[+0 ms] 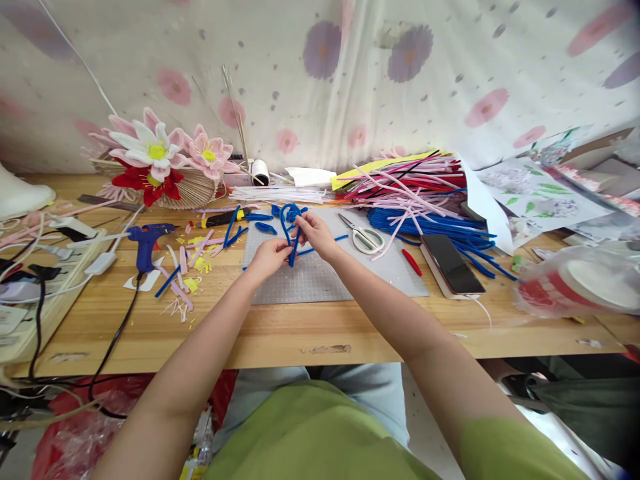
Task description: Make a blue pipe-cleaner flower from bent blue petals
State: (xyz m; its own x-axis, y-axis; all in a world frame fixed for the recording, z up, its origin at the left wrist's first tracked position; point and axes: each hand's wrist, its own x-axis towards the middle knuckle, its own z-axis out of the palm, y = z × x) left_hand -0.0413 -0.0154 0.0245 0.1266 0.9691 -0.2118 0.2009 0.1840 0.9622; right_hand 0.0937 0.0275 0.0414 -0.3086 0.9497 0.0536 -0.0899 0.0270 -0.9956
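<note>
Both hands meet over a grey cutting mat on a wooden table. My left hand pinches the lower end of a bent blue pipe cleaner. My right hand grips the same pipe cleaner higher up, by its looped top. Other blue pipe cleaner pieces lie on the mat just behind the hands.
Scissors, a phone and a heap of coloured pipe cleaners lie to the right. A blue glue gun, scraps and a power strip sit to the left. Pipe-cleaner flowers stand at the back.
</note>
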